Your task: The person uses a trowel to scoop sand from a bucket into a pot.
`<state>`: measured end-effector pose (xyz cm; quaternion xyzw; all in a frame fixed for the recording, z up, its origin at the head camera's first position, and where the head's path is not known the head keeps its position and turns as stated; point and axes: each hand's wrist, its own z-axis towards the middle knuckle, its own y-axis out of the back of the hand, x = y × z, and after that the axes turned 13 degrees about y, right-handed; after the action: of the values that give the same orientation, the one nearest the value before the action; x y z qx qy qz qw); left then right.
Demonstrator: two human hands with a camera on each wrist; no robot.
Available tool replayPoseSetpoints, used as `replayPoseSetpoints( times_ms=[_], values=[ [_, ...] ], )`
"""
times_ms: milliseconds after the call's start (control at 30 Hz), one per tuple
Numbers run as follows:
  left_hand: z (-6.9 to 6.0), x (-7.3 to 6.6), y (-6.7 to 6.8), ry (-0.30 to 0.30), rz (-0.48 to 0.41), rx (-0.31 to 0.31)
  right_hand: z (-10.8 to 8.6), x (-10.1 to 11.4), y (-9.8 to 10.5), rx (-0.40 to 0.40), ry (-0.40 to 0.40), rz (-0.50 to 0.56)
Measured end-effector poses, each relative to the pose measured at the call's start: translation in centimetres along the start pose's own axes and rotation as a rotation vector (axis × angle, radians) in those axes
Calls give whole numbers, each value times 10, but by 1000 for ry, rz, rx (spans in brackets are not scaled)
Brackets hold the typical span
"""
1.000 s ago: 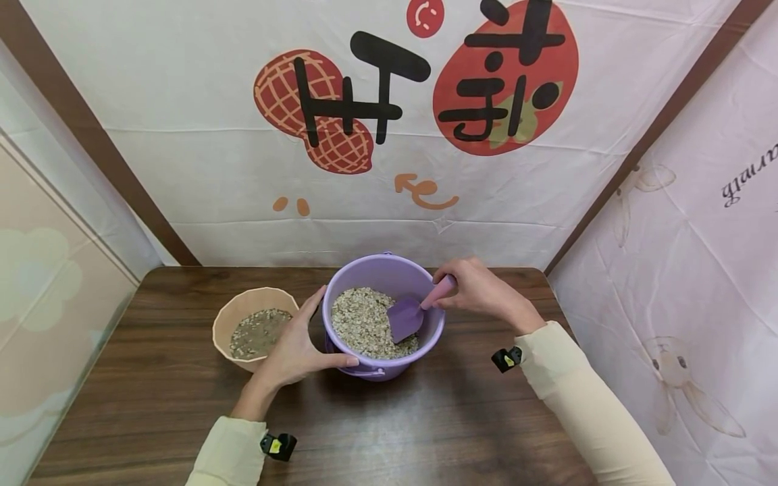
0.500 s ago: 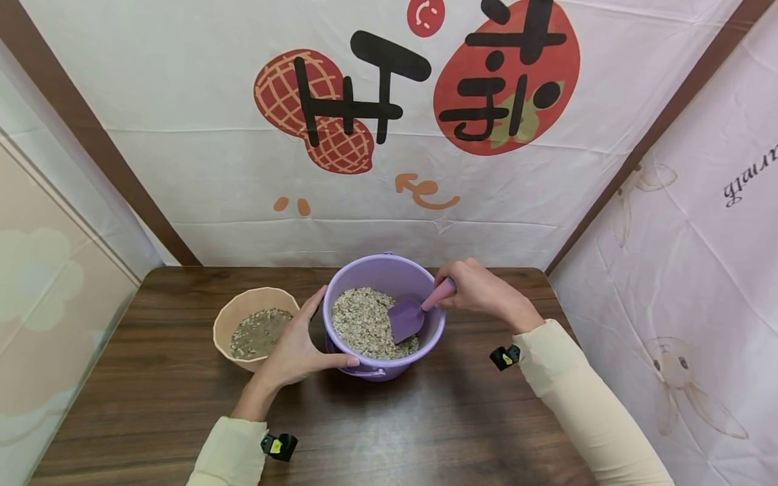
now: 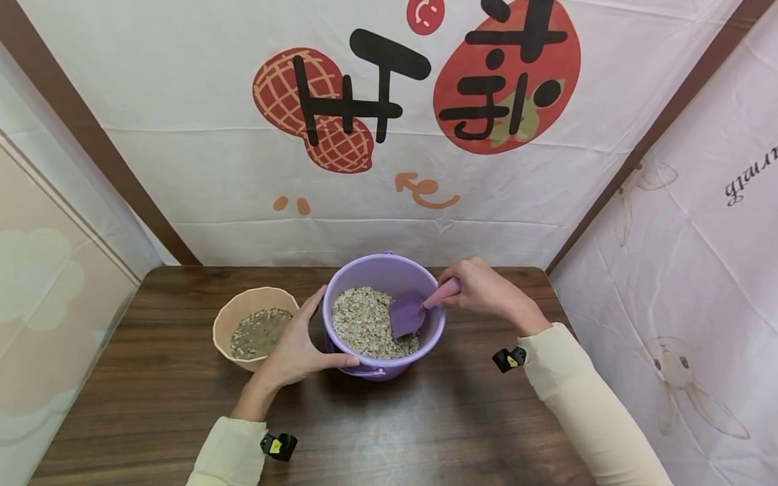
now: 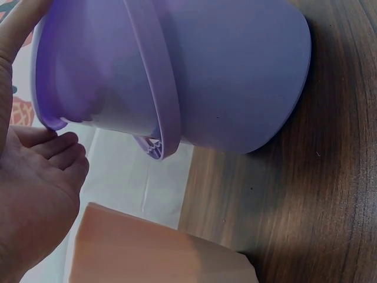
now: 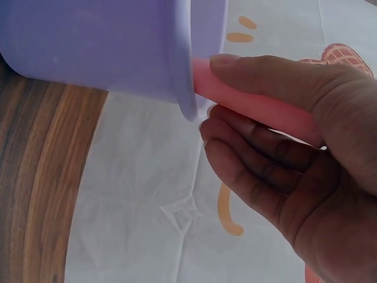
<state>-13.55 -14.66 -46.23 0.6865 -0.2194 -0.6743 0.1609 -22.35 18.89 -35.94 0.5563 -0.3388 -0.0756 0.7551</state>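
Note:
A purple bucket (image 3: 379,264) holds a bed of pale, coarse grains (image 3: 365,320); whether they are gravel or flakes I cannot tell. My right hand (image 3: 480,290) pinches the pink handle of a small shovel (image 3: 406,316) over the bucket's right rim. Its purple blade rests on the grains inside. In the right wrist view the thumb lies along the pink handle (image 5: 259,103), other fingers curled below. My left hand (image 3: 294,351) spans the bucket's left side, thumb and index finger spread and straight along the rim. The left wrist view shows its fingertips touching the rim.
Left of the bucket, partly behind my left hand, stands a peach faceted bowl (image 3: 226,317) with grey-brown, murky contents and grains. All stand on a dark wooden table (image 3: 425,432). A printed white cloth (image 3: 213,169) hangs behind, with cloth on both sides.
The right hand and shovel have shifted very slightly to the right, and the blade sits a touch higher. The left hand, bucket and bowl have stayed in place.

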Motion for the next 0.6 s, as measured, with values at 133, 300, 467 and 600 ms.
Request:
replayPoseSetpoints(
  times_ms=[133, 300, 467, 600],
  values=[
    [0, 1, 0, 4, 5, -1, -6, 1, 3, -28, -10, 9],
    [1, 1, -1, 5, 7, -4, -14, 0, 4, -78, -7, 30],
    [1, 1, -1, 3, 4, -4, -22, -2, 3, -122, -22, 78],
    [0, 1, -1, 6, 7, -3, -30, -3, 2, -177, -59, 97]
  ],
)
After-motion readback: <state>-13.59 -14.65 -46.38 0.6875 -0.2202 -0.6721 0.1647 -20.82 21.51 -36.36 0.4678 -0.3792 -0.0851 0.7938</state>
